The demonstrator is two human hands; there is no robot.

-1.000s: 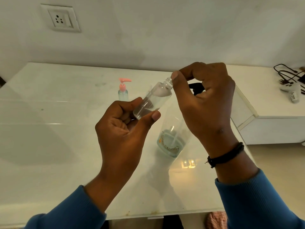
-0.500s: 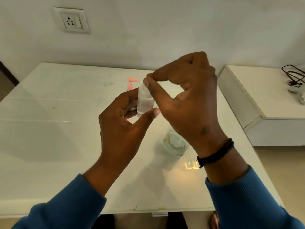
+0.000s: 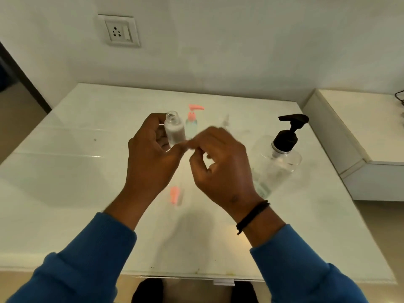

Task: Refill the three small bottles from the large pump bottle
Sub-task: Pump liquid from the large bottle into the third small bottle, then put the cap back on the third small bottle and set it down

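White wall [image 3: 218, 40] behind, with a switch-and-socket plate [image 3: 119, 30] set high on it. Below it a pale glossy table [image 3: 65, 171] fills most of the view; a lower white side unit [image 3: 360, 132] adjoins its right edge, with a bit of dark cable [image 3: 401, 95] at the far right.

Large pump bottle [image 3: 277, 162]: clear, black pump head on, standing on the table to the right of the hands, just beside the right wrist. Little liquid visible inside; level hard to read.

Both forearms in blue sleeves [image 3: 87, 259] reach in from the bottom. A dark band [image 3: 251, 216] sits on the right wrist.

Left hand [image 3: 150, 156]: fingers and thumb curled round a small clear bottle [image 3: 173, 130], held upright above the table, neck open with no cap on it. Lower part of the bottle is hidden by the thumb.

Right hand [image 3: 220, 162]: motion-blurred, fingers curled with thumb and forefinger drawn together, tips right beside the left thumb at the base of the held bottle. Cannot tell whether anything is pinched between them.

Second small bottle [image 3: 192, 125] with a pink pump top stands on the table behind the hands, just right of the held one. A faint third clear small bottle [image 3: 225, 121] shows further right, partly behind the right hand's knuckles.

A loose pink pump top [image 3: 175, 194] lies flat on the table between the two wrists, blurred.
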